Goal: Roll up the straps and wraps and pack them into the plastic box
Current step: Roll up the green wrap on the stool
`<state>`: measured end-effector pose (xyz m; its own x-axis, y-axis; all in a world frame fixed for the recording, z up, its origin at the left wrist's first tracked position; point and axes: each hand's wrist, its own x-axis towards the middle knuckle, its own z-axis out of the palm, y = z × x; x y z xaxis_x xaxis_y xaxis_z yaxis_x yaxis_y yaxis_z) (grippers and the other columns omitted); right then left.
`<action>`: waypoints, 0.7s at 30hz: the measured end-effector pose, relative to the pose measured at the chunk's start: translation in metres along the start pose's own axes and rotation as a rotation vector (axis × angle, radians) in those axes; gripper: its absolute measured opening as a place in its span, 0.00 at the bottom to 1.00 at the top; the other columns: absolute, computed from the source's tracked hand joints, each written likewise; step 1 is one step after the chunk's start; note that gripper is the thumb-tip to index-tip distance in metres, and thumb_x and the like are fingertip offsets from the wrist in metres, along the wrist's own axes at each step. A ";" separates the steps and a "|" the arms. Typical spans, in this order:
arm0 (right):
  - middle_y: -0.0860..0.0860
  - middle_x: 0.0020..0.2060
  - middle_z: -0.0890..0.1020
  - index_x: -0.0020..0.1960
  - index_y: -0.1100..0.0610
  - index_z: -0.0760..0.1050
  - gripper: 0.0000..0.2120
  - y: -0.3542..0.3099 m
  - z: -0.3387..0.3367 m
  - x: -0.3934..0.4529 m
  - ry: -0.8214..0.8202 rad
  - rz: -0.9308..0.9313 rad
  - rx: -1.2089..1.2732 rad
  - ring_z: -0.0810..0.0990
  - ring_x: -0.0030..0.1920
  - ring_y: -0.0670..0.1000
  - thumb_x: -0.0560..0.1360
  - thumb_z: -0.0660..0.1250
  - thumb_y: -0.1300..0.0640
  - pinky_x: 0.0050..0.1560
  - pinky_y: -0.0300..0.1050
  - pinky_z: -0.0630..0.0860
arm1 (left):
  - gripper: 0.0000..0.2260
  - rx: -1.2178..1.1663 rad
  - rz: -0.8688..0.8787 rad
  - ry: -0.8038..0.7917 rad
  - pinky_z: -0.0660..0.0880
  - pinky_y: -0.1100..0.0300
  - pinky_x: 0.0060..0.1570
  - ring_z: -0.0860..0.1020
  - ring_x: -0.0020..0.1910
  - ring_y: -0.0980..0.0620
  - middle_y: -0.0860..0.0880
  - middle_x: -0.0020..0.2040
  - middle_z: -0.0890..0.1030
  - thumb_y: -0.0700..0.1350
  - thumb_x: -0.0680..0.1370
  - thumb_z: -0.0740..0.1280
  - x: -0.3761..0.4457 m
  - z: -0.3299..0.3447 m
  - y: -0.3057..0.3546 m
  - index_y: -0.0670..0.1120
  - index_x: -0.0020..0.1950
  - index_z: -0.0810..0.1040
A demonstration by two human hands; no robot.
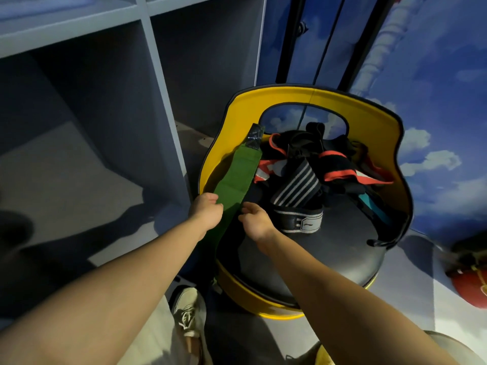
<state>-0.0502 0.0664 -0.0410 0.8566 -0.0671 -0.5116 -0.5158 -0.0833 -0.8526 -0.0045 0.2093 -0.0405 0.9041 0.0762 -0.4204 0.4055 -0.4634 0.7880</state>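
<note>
yellow chair [369, 122] with black seat, grey cubby shelves [147, 48], sky-painted wall [434, 88], beige sneaker [188, 309]

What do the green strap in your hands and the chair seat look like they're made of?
Green strap: matte woven fabric, probably; it creases softly, with a shiny black patch at its far end. Chair seat: smooth black padding, leather or vinyl by its dull sheen; which one is unclear.

Black chair seat [329, 248], tangled wraps [316, 159]; green strap [234, 175], striped wrap [297, 185]
</note>
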 end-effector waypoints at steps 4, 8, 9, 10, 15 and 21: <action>0.57 0.73 0.70 0.77 0.64 0.62 0.26 0.015 0.008 -0.004 0.012 0.027 -0.009 0.73 0.67 0.52 0.80 0.59 0.71 0.50 0.31 0.73 | 0.19 0.027 -0.035 0.050 0.73 0.54 0.66 0.76 0.65 0.46 0.46 0.68 0.78 0.38 0.80 0.66 -0.001 -0.007 -0.015 0.45 0.71 0.75; 0.58 0.71 0.72 0.75 0.64 0.65 0.24 0.019 0.013 -0.004 0.010 0.038 0.021 0.74 0.69 0.56 0.80 0.59 0.72 0.55 0.38 0.71 | 0.16 0.087 -0.020 0.107 0.75 0.53 0.65 0.78 0.64 0.45 0.46 0.66 0.80 0.38 0.81 0.65 0.000 -0.012 -0.020 0.44 0.68 0.78; 0.58 0.71 0.73 0.75 0.64 0.66 0.24 0.019 0.013 -0.003 0.006 0.038 0.035 0.74 0.68 0.56 0.79 0.59 0.72 0.55 0.39 0.72 | 0.15 0.112 -0.023 0.132 0.76 0.52 0.64 0.79 0.63 0.44 0.46 0.66 0.80 0.38 0.80 0.66 0.000 -0.013 -0.021 0.44 0.67 0.79; 0.58 0.70 0.73 0.74 0.64 0.66 0.23 0.018 0.014 -0.003 0.003 0.041 0.042 0.75 0.67 0.56 0.79 0.59 0.72 0.54 0.39 0.72 | 0.14 0.134 -0.027 0.159 0.77 0.51 0.64 0.79 0.63 0.44 0.45 0.65 0.81 0.38 0.80 0.66 0.001 -0.014 -0.021 0.44 0.65 0.81; 0.58 0.69 0.74 0.74 0.64 0.67 0.24 0.018 0.014 -0.004 -0.004 0.041 0.084 0.76 0.63 0.53 0.79 0.59 0.72 0.42 0.31 0.74 | 0.10 0.143 -0.053 0.187 0.78 0.50 0.61 0.81 0.59 0.43 0.43 0.60 0.84 0.39 0.78 0.71 0.006 -0.013 -0.026 0.43 0.59 0.84; 0.58 0.69 0.74 0.74 0.64 0.67 0.23 0.018 0.014 -0.003 -0.005 0.052 0.134 0.76 0.58 0.50 0.79 0.59 0.72 0.41 0.30 0.75 | 0.08 0.116 -0.105 0.192 0.78 0.50 0.61 0.81 0.58 0.42 0.42 0.57 0.84 0.35 0.76 0.72 0.011 -0.015 -0.024 0.43 0.54 0.86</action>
<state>-0.0620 0.0792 -0.0562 0.8293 -0.0624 -0.5554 -0.5529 0.0537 -0.8315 -0.0021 0.2345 -0.0576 0.8714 0.2909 -0.3950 0.4903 -0.5412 0.6831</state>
